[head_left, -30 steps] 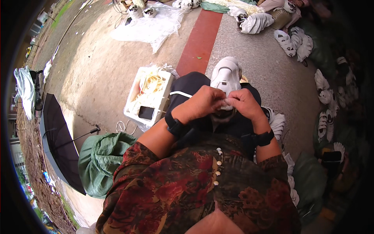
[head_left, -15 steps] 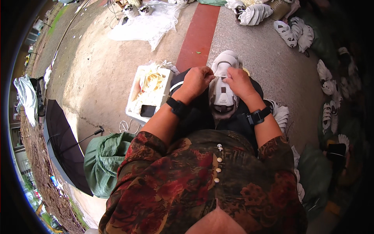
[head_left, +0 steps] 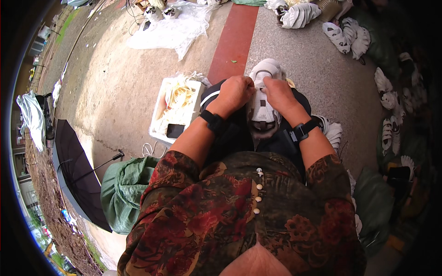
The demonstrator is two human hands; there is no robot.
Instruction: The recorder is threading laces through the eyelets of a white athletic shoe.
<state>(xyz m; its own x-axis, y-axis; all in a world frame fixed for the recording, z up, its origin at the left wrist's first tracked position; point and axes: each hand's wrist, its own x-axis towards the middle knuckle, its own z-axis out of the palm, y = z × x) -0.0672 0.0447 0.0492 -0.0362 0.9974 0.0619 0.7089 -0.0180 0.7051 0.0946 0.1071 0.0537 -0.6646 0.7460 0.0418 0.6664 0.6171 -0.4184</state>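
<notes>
A white sneaker [head_left: 263,96] lies on my lap, toe pointing away from me. My left hand [head_left: 236,92] grips its left side near the laces. My right hand [head_left: 278,93] presses on its right side, fingers on the lace area. Both wrists carry black bands. A white box [head_left: 162,122] full of pale laces sits on the ground just left of my knee, with a dark phone [head_left: 175,130] lying in its near corner.
A black open umbrella [head_left: 76,170] and a green cloth bag [head_left: 124,188] lie at my left. Several white sneakers [head_left: 391,124] are scattered to the right and far ahead. A clear plastic sheet [head_left: 170,27] lies on the concrete beyond a red strip [head_left: 232,41].
Both hands moved forward along the sneaker, from its opening near my body to the lace area. The shoe now lies flatter on my lap.
</notes>
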